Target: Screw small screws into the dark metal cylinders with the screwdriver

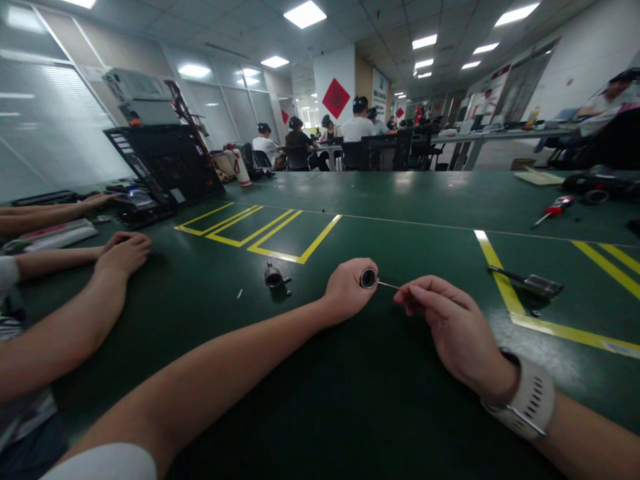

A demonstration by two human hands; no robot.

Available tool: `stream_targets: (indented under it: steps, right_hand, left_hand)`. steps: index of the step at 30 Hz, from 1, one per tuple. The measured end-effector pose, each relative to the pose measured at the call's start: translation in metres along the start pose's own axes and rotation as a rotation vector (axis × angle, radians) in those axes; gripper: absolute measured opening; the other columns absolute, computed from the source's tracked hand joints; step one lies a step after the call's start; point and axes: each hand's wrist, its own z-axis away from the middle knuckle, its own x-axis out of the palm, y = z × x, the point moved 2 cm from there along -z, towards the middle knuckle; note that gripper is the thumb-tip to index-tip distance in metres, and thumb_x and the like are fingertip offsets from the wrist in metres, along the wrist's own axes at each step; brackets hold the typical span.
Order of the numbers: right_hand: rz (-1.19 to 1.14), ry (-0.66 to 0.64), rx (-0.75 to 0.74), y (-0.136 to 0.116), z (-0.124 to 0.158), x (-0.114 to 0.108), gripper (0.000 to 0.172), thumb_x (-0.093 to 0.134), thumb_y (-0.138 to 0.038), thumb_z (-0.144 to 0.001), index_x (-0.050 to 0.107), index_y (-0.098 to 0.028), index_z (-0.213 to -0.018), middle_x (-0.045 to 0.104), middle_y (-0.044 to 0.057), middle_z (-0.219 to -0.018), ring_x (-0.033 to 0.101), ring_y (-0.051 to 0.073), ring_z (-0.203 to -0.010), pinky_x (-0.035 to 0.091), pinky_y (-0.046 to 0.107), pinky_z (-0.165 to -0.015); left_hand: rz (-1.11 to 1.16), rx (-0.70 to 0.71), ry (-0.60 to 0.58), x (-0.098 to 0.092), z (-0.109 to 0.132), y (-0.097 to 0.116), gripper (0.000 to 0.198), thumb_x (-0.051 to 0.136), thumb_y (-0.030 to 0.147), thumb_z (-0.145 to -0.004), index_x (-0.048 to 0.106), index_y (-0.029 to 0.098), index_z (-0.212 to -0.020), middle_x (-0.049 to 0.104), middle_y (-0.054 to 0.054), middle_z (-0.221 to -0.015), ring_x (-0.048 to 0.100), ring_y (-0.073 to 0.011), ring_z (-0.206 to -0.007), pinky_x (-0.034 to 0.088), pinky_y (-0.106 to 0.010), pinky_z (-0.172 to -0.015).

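Snugly, left fingers wrap a dark, pale-rimmed hollow cylinder; right fingers pinch a thin, shiny rod.

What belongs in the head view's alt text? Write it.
The person's left hand grips a cylindrical part while the right hand holds a thin metal rod at its side, over a green table marked with yellow tape.

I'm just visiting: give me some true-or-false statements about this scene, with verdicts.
1. The left hand holds a round metal piece with a dark opening. True.
2. The right hand grips a red-handled screwdriver. False: the right hand holds a thin metal rod.
3. A pale perforated strap circles the right wrist. True.
4. The red diamond-shaped decoration lies on the table. False: the red diamond-shaped decoration hangs upright in the background.
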Motion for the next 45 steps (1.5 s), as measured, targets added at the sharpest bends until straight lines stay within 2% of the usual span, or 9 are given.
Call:
stream_targets:
  steps: [5, 16, 22, 27, 33, 38, 45]
  right_hand:
    - [0.051, -0.028, -0.002, 0.0001, 0.0027, 0.0012, 0.01, 0.067, -0.03, -0.076, 0.069, -0.02, -0.073, 0.067, 0.004, -0.078, 0.056, 0.02, -0.079, 0.039, 0.032, -0.071]
    - [-0.065, -0.046, 0.058, 0.0018, -0.0041, -0.0022, 0.012, 0.061, -0.029, -0.079, 0.067, -0.02, -0.073, 0.066, 0.004, -0.078, 0.057, 0.019, -0.075, 0.044, 0.032, -0.066]
    - [0.009, -0.001, 0.002, 0.0012, -0.0001, 0.0012, 0.01, 0.064, -0.028, -0.077, 0.068, -0.021, -0.072, 0.066, 0.003, -0.078, 0.054, 0.018, -0.076, 0.039, 0.031, -0.069]
    - [0.039, -0.007, 0.022, 0.0002, 0.0017, 0.0026, 0.01, 0.067, -0.029, -0.074, 0.069, -0.02, -0.07, 0.067, 0.005, -0.076, 0.055, 0.02, -0.076, 0.039, 0.033, -0.068]
    - [-0.049, -0.016, 0.066, -0.0007, -0.0024, 0.0004, 0.013, 0.064, -0.031, -0.074, 0.068, -0.019, -0.068, 0.066, 0.005, -0.075, 0.056, 0.019, -0.072, 0.042, 0.032, -0.065]
    - [-0.079, -0.034, 0.073, -0.0015, -0.0029, 0.0008, 0.013, 0.063, -0.03, -0.075, 0.067, -0.019, -0.07, 0.066, 0.006, -0.077, 0.057, 0.02, -0.074, 0.043, 0.032, -0.065]
    - [-0.001, 0.006, -0.011, 0.0002, 0.0003, 0.0011, 0.01, 0.065, -0.029, -0.077, 0.068, -0.021, -0.071, 0.066, 0.003, -0.076, 0.054, 0.018, -0.075, 0.039, 0.031, -0.068]
  left_hand:
    - [-0.092, 0.024, -0.025, -0.0006, 0.0009, 0.0026, 0.004, 0.055, 0.016, -0.076, 0.056, 0.017, -0.072, 0.055, 0.001, -0.069, 0.051, -0.0126, -0.065, 0.037, -0.024, -0.06]
    - [0.164, 0.015, -0.033, 0.0012, -0.0015, -0.001, 0.01, 0.059, 0.02, -0.073, 0.052, 0.015, -0.067, 0.052, 0.003, -0.065, 0.047, -0.009, -0.059, 0.037, -0.021, -0.056]
    - [-0.006, -0.017, -0.027, 0.0013, -0.0007, -0.0014, 0.006, 0.056, 0.018, -0.074, 0.054, 0.016, -0.069, 0.054, 0.003, -0.066, 0.049, -0.0109, -0.062, 0.036, -0.023, -0.057]
    - [-0.128, 0.016, -0.062, 0.0015, 0.0008, 0.0007, 0.004, 0.055, 0.014, -0.074, 0.056, 0.017, -0.072, 0.056, 0.001, -0.07, 0.051, -0.0129, -0.067, 0.037, -0.025, -0.06]
    - [0.094, 0.031, -0.025, 0.0011, 0.0, -0.0003, 0.008, 0.058, 0.018, -0.074, 0.052, 0.016, -0.068, 0.052, 0.003, -0.066, 0.048, -0.0099, -0.061, 0.037, -0.022, -0.057]
    - [0.226, 0.027, -0.037, 0.0022, -0.001, 0.0002, 0.011, 0.059, 0.019, -0.073, 0.051, 0.016, -0.068, 0.05, 0.004, -0.064, 0.046, -0.0081, -0.057, 0.036, -0.02, -0.055]
    - [-0.004, 0.024, -0.027, 0.001, -0.001, 0.0005, 0.005, 0.056, 0.017, -0.074, 0.054, 0.017, -0.069, 0.054, 0.002, -0.067, 0.051, -0.0115, -0.064, 0.037, -0.023, -0.059]
